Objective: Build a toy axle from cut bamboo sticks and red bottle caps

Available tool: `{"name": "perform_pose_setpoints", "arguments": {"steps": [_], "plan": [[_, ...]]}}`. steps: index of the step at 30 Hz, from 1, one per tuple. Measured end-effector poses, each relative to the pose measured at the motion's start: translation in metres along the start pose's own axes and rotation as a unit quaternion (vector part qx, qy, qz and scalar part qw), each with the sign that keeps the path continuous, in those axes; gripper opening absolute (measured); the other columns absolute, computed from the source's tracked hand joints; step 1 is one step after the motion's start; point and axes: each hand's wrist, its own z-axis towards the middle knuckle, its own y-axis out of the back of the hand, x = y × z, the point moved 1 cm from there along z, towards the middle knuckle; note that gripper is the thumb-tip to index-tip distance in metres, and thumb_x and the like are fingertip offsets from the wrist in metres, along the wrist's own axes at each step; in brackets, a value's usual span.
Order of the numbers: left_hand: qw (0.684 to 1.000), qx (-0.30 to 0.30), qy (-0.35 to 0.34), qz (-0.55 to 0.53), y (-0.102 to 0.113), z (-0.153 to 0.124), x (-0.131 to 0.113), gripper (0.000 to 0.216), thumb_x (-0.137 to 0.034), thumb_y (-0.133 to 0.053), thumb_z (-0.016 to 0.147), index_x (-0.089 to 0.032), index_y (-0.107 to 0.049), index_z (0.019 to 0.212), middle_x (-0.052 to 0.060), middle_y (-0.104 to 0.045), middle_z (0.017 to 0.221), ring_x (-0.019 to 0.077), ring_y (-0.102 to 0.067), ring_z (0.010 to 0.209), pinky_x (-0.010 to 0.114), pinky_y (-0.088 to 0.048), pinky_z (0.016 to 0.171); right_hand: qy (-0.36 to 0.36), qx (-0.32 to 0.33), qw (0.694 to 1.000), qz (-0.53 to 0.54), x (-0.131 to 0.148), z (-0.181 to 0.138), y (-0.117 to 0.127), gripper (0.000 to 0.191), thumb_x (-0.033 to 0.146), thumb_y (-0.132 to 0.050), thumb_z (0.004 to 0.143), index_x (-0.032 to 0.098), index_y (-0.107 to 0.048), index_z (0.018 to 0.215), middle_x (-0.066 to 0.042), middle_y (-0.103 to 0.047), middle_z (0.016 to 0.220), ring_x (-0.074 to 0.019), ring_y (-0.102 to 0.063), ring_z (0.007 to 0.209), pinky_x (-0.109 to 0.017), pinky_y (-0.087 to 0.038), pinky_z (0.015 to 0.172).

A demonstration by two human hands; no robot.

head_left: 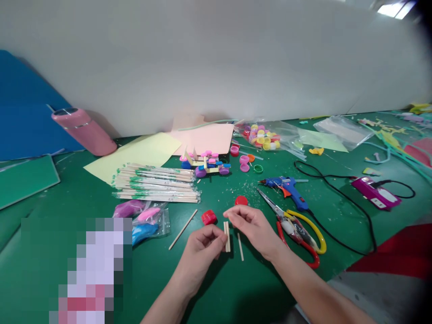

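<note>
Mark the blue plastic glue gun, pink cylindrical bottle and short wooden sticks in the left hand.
Blue plastic glue gun [292, 189]: head view, upper handle.
Pink cylindrical bottle [87, 134]: head view, side wall.
Short wooden sticks [228, 239]: head view, middle of one stick.

Entry, flat green tabletop [148, 279]. Between my left hand [206, 243] and right hand [251, 225]: short pale wooden sticks [227, 237]. Just beyond my hands, round red plastic caps [209, 217]. To my left, one loose thin wooden stick [183, 229]; behind it, pale wooden chopsticks [157, 184] in clear wrappers. Right: long-bladed metal scissors [272, 203], blue plastic glue gun [290, 189] behind. Left rear: pink cylindrical flask [87, 132]. Centre rear: pink rectangular paper sheet [212, 138], small wheeled stick-and-cap models [212, 170] before it.
</note>
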Motion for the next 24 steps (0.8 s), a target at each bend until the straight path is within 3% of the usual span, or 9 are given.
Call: {"name": "perform_pose_setpoints", "arguments": {"steps": [5,9,12,15,19,24], "plan": [[1.0,-0.008,0.01,-0.015,0.001,0.001,0.003,0.02,-0.025,-0.059,0.074,-0.015,-0.055,0.057,-0.004,-0.047,0.05,0.0072,-0.035,0.048,0.019,-0.026,0.046,0.041,-0.085,0.989,-0.117,0.0,-0.01,0.036,0.022,0.038,-0.052,0.081,0.018,-0.062,0.081,0.0,-0.056,0.07,-0.0125,-0.048,0.063,-0.022,-0.039,0.055],[0.999,-0.009,0.019,-0.03,0.001,0.0,0.001,0.022,-0.026,-0.059,0.074,-0.015,-0.054,0.056,-0.005,-0.046,0.049,0.0066,-0.034,0.047,0.019,-0.026,0.046,0.033,-0.211,0.942,-0.26,-0.009,-0.022,0.084,0.025,0.041,-0.048,0.081,0.019,-0.06,0.082,0.001,-0.057,0.066,-0.0131,-0.051,0.057,-0.022,-0.041,0.051],[0.998,-0.02,0.026,-0.045,0.0,0.001,-0.001,0.021,-0.027,-0.061,0.073,-0.015,-0.054,0.057,-0.005,-0.047,0.05,0.0063,-0.034,0.047,0.019,-0.026,0.046,0.018,-0.261,0.919,-0.296,-0.015,-0.033,0.117,0.024,0.04,-0.05,0.079,0.018,-0.058,0.086,-0.002,-0.058,0.07,-0.0146,-0.052,0.06,-0.024,-0.043,0.053],[0.997,-0.03,0.032,-0.07,0.0,0.002,-0.001,0.022,-0.029,-0.062,0.072,-0.015,-0.053,0.058,-0.005,-0.047,0.05,0.0062,-0.034,0.047,0.019,-0.026,0.047,0.006,-0.261,0.911,-0.319,-0.018,-0.047,0.134,0.024,0.038,-0.053,0.076,0.018,-0.056,0.088,-0.004,-0.058,0.074,-0.0173,-0.055,0.067,-0.027,-0.046,0.06],[0.994,-0.031,0.036,-0.102,0.002,0.004,-0.001,0.022,-0.029,-0.064,0.071,-0.015,-0.054,0.057,-0.004,-0.048,0.052,0.0065,-0.036,0.049,0.018,-0.028,0.048,-0.029,-0.171,0.887,-0.427,-0.02,-0.066,0.139,0.024,0.037,-0.054,0.075,0.02,-0.054,0.092,-0.005,-0.059,0.085,-0.0195,-0.057,0.076,-0.03,-0.048,0.066],[0.991,-0.029,0.039,-0.126,0.003,0.002,-0.002,0.021,-0.027,-0.065,0.07,-0.014,-0.055,0.057,-0.003,-0.049,0.052,0.0064,-0.037,0.049,0.018,-0.028,0.047,-0.029,-0.244,0.824,-0.511,-0.028,-0.058,0.154,0.032,0.035,-0.05,0.076,0.017,-0.049,0.102,-0.01,-0.055,0.099,-0.0223,-0.056,0.084,-0.029,-0.047,0.058]]}}
